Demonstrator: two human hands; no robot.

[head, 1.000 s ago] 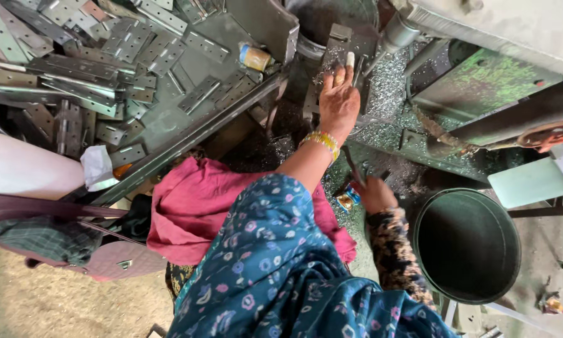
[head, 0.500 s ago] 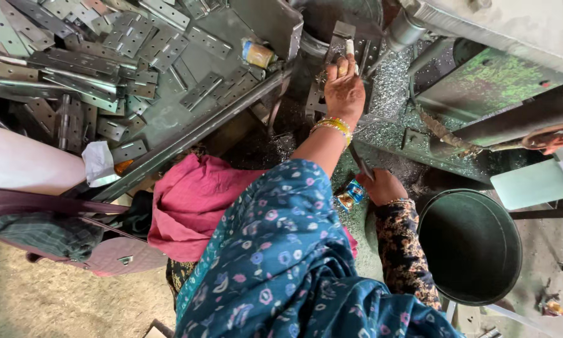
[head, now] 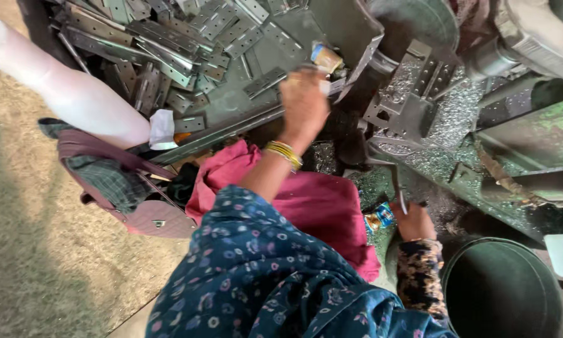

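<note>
The left hand (head: pixel 303 100), yellow bangles at its wrist, curls its fingers at the edge of the grey metal tray (head: pixel 244 103) heaped with flat punched steel brackets (head: pixel 169 44), though what they pinch cannot be told, while the right hand (head: pixel 413 219) grips a slim metal lever (head: pixel 399 188) below the shaving-strewn press.

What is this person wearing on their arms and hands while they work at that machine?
No gloves: both hands are bare. The left hand has a stack of thin yellow bangles at the wrist, and that forearm is uncovered below a dark blue sleeve printed with small pale flowers. The right hand comes out of a long sleeve in a darker floral print reaching the wrist.
</note>
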